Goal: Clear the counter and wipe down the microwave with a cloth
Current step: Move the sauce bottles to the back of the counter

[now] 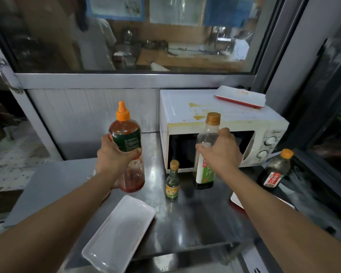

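Four bottles: left hand [114, 154] grip wraps the chili sauce bottle [127, 146]; right hand [220, 152] grip curls round the tall clear bottle [206, 154]; small green bottle [172, 181] and dark sauce bottle [275, 170] stand on the desk [185, 223]. One microwave [220, 123], three trays.

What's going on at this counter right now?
A person is clearing bottles off the steel counter. The left hand grips a chili sauce bottle; the right hand grips a tall, nearly empty sauce bottle. The microwave, its top stained, isn't wiped yet, and no cloth is in view.
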`<action>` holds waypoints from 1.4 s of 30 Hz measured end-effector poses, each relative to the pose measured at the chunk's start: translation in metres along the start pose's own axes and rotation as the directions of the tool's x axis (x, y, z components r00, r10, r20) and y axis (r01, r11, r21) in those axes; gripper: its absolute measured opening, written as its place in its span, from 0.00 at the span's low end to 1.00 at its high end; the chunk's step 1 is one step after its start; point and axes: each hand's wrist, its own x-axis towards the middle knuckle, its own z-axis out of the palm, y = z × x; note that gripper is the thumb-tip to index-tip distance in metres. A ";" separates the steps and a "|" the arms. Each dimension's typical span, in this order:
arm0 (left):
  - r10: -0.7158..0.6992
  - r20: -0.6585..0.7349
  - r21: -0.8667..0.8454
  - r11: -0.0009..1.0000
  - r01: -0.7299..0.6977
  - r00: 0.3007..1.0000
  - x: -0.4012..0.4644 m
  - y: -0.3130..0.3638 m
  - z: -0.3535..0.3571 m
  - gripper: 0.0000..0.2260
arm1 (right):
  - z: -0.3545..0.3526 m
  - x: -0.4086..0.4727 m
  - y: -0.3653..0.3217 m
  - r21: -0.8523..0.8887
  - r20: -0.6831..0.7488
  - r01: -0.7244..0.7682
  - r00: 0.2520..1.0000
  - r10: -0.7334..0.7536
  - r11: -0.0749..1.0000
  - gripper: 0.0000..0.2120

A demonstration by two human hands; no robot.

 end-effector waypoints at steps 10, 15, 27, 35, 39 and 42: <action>-0.025 -0.112 -0.004 1.000 0.024 0.993 -0.012 0.024 -0.063 0.33 | -0.043 -0.008 -0.064 0.070 -0.012 0.159 0.987 -0.158 0.985 0.32; -0.028 -0.160 0.023 0.999 0.032 0.987 -0.014 0.026 -0.097 0.34 | -0.041 -0.016 -0.099 0.116 0.018 0.195 0.980 -0.198 0.974 0.32; -0.031 -0.103 0.004 0.999 0.031 0.994 0.053 -0.026 -0.157 0.33 | 0.019 -0.040 -0.195 0.098 0.051 0.199 0.977 -0.205 0.975 0.31; 0.077 0.095 -0.039 0.997 -0.073 0.993 0.138 -0.062 -0.180 0.32 | 0.074 -0.057 -0.264 0.067 0.007 0.029 1.000 -0.030 0.997 0.32; 0.130 0.197 -0.067 0.991 -0.119 0.972 0.170 -0.070 -0.179 0.35 | 0.089 -0.064 -0.281 0.065 -0.009 -0.031 0.999 0.032 0.997 0.29; 0.151 0.251 -0.090 0.987 -0.132 0.956 0.191 -0.074 -0.167 0.36 | 0.100 -0.066 -0.285 0.055 -0.035 -0.076 0.996 0.078 0.996 0.30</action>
